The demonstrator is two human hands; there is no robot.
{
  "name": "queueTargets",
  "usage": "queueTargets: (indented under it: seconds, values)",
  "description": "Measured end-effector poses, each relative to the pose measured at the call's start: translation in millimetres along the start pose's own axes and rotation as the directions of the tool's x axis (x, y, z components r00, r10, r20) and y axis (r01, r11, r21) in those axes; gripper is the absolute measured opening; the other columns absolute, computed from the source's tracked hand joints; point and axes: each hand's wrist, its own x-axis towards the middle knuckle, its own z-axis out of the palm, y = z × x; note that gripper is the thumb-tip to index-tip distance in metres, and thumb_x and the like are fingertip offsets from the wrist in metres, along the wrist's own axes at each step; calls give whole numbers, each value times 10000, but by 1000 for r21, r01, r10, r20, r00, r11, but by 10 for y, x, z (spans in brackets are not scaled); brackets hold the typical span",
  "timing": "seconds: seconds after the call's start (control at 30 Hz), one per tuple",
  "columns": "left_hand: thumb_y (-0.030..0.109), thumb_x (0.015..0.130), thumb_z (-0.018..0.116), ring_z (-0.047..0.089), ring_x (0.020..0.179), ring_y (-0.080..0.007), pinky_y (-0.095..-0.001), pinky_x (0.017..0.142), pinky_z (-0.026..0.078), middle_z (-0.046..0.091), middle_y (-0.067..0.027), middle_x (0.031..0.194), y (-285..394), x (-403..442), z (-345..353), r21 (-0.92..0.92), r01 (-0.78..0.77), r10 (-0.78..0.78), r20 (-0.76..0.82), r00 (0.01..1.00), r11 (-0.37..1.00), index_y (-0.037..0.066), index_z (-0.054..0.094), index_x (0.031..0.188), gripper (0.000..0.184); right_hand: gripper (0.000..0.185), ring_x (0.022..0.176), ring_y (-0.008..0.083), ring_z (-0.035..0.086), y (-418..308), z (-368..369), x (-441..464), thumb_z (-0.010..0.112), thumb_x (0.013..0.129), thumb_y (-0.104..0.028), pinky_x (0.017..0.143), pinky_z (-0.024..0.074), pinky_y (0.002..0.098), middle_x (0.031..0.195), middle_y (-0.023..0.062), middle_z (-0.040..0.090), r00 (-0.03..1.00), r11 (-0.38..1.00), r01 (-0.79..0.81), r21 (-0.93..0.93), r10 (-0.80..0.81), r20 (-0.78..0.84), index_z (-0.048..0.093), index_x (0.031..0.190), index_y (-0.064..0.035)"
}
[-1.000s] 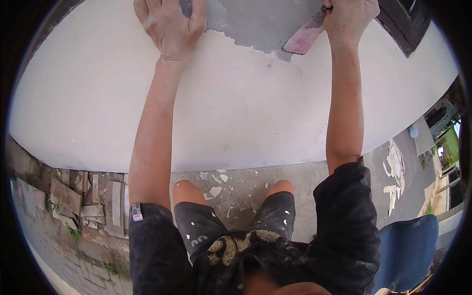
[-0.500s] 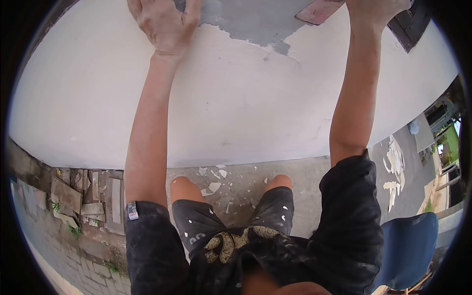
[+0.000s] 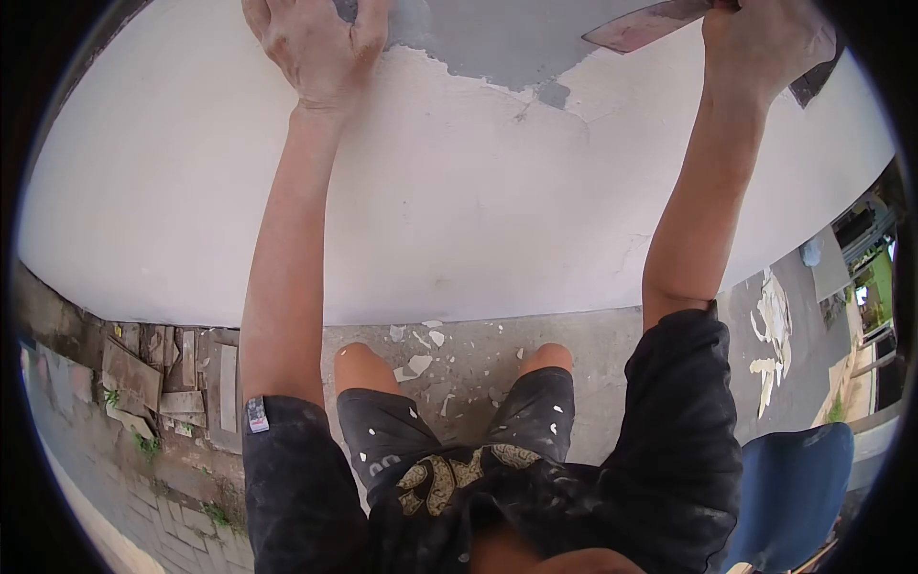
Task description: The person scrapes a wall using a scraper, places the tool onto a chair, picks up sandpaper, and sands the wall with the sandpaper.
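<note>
The fingers of your right hand (image 3: 770,48) are curled tight around the handle end of a scraper (image 3: 650,27), though the top of the picture cuts off part of the grip. The thumb of your left hand (image 3: 320,48) stands apart from its other fingers. Their tips are out of view, and something dark shows in the gap, so you can't tell if that hand has hold of anything.

Your right hand has just swung to the right and a bit farther away. The scraper went with it. A second ago its pink blade lay by the near tip of the grey patch (image 3: 516,43). Now the blade is over the patch's right edge, tilted so it looks thinner. That means the near tip is clear to see, with its ragged edge, so you can look at how that bit stands. Your left hand has hardly moved; it is just left of the patch.

Your right hand now hides most of the dark frame (image 3: 813,84) on the right. The white wall (image 3: 459,191) nearer to you is pale and a little cracked. Nearer still, white flakes (image 3: 419,364) lie on the ground by your knees, as they did before.
</note>
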Motion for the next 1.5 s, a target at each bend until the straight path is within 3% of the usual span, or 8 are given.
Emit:
queueTargets:
  seconds: [0.5,0.67,0.77,0.83,0.93,1.03,1.4,1.5]
  values:
    - [84,814,594,441,1316,-404,-487,1119,323,503,-230,1407,28,36,-22,-21,30,-30,20,999,999,28,600,1244,434,472,418,30,292,141,178,-259,552,999,-523,375,255,206,531,-77,323,994,973,-106,-206,95,-60,423,728,-157]
    - [91,817,587,436,1322,-405,-489,1125,315,495,-226,1421,13,15,-40,39,20,-21,45,999,999,25,596,1264,452,474,423,28,303,-18,195,-133,555,995,-529,373,259,202,539,-81,335,984,982,88,-168,-112,-137,432,730,-156]
    - [100,819,586,437,1321,-403,-488,1128,314,497,-222,1421,8,-27,2,11,4,-4,23,1000,1000,32,599,1265,452,471,407,30,280,334,96,-395,549,998,-527,370,251,207,530,-79,333,987,969,-153,-193,141,-73,445,730,-155]
    - [106,820,588,439,1318,-401,-487,1126,317,502,-220,1415,-76,46,5,20,-8,8,-3,1000,1000,37,603,1261,447,475,402,34,283,99,227,-295,543,1002,-525,367,251,209,525,-76,335,996,980,2,-200,-20,-88,445,728,-150]
    - [111,822,591,444,1311,-399,-484,1121,323,510,-218,1402,2,-28,6,2,26,-26,17,1000,1000,39,607,1250,434,490,394,31,296,-38,-35,13,529,1007,-528,352,258,205,517,-71,335,964,884,-261,388,215,158,444,720,-140]
    - [112,822,592,448,1303,-401,-480,1118,326,516,-218,1391,1,5,-3,4,21,-21,9,1000,1000,38,609,1239,423,490,387,28,295,43,188,-80,538,1008,-513,346,261,204,517,-71,336,985,982,160,-100,-152,84,439,709,-137]
    - [104,825,585,448,1308,-407,-482,1120,322,513,-224,1397,31,46,-52,30,16,-17,43,999,999,37,603,1244,425,467,388,23,300,255,141,-361,524,1020,-497,346,249,205,514,-71,344,986,972,-119,-204,140,90,444,719,-148]
    - [101,821,591,448,1310,-406,-483,1123,320,509,-224,1406,51,27,-52,28,33,-35,44,998,999,40,602,1249,432,468,385,26,273,-24,158,-183,538,1002,-530,339,242,204,514,-73,313,991,993,76,-87,-65,121,453,740,-152]
